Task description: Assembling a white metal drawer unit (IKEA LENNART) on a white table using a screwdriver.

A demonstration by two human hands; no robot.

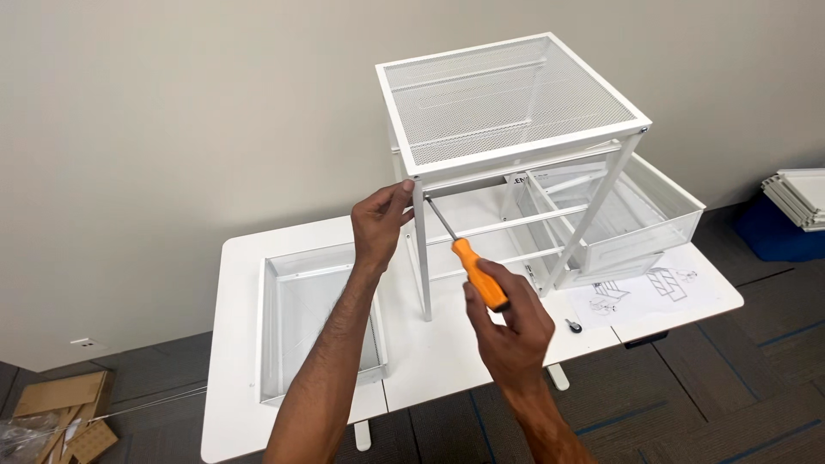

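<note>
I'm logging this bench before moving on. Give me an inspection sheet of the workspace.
Surface: white table, mostly covered.
Job's things: white mesh-top frame upright; orange-handled screwdriver, tip at the frame's front left corner.
Clutter: mesh drawer, second drawer, instruction sheet, small caster.
Hands: left hand steadies the corner; right hand holds the screwdriver.
Cables: nothing seen.
Surroundings: cardboard on carpet, white parts stacked far right.
</note>
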